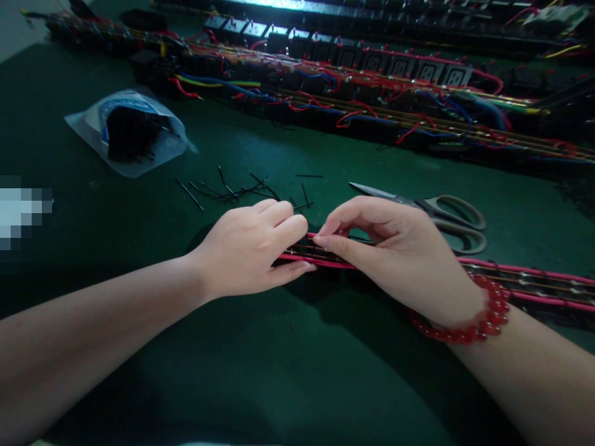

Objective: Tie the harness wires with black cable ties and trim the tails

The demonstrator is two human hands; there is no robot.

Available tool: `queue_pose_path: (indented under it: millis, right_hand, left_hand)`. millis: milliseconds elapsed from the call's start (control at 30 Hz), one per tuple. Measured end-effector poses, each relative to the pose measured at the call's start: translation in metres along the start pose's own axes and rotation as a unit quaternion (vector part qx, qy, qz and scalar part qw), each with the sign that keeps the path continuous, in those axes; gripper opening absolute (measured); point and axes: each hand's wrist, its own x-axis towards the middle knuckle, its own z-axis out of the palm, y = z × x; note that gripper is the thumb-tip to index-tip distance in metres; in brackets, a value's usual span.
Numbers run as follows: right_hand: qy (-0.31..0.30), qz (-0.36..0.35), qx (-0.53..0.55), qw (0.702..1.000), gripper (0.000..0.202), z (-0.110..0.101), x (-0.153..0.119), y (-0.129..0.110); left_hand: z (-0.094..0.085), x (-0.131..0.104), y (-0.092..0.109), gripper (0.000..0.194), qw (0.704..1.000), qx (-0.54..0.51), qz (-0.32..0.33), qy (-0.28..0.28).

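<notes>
A long wired strip (534, 284) with red wires along both edges and bare metal rails between them lies across the table in front of me. My left hand (258, 248) is wrapped over its left part, thumb along the near edge and fingers on the far side. Just to the right, my right hand (381, 241) pinches thumb and forefinger together at the far red wire. Whatever is between those fingertips is too small to make out. Black cable ties (225, 181) lie loose beyond my left hand. Scissors (418, 203) rest behind my right hand, partly hidden by it.
An open plastic bag (95, 121) of black cable ties lies at the back left. Across the back run wired strips (325, 102) with red, blue and yellow wires, and a row of black sockets (400, 65). The table (260, 359) is green.
</notes>
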Motion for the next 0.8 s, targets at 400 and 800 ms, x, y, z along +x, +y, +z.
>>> queue_pose_path:
  millis: [400, 800]
  right_hand:
    - [0.045, -0.008, 0.002, 0.999, 0.010, 0.0003, -0.0014, 0.0004]
    - [-0.057, -0.010, 0.017, 0.998, 0.005, -0.0025, 0.0016, 0.0002]
  left_hand:
    - [0.0000, -0.0008, -0.0001, 0.034, 1.000, -0.020, -0.004, -0.002]
    - [-0.0003, 0.0002, 0.0005, 0.029, 1.000, -0.008, -0.007, 0.009]
